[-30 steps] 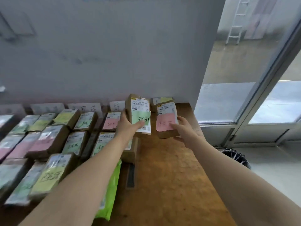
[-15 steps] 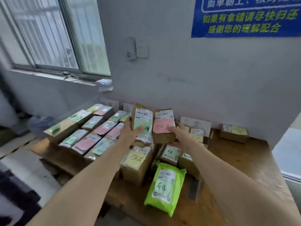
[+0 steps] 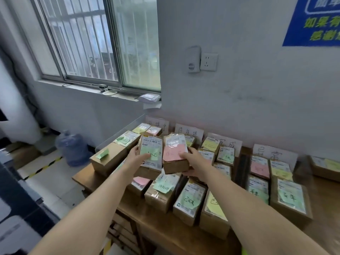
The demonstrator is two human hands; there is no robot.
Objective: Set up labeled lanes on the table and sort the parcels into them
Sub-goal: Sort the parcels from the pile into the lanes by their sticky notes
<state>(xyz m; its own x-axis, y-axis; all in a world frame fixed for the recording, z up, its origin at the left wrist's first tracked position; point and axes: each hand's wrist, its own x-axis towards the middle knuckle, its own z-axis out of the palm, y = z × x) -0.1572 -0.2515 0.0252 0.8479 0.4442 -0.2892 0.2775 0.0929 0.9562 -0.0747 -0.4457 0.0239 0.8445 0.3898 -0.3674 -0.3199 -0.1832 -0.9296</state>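
Head | left hand (image 3: 136, 159) grips green-note parcel (image 3: 152, 144) | right hand (image 3: 194, 163) grips pink-note parcel (image 3: 175, 163) | lengthwise wallward

Both hands swing toward 9 o'clock along the table (image 3: 165, 234): the left hand (image 3: 137, 160) with the green-noted parcel (image 3: 151, 155) and the right hand (image 3: 194, 163) with the pink-noted parcel (image 3: 175, 159), a second ago over bare wood, now hang above the sorted parcels (image 3: 189, 201). The glass door leaves the view; a barred window (image 3: 99, 43) enters at 10 o'clock.

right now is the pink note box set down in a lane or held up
Held up: the right hand grips the pink-note box above the parcels on the table.
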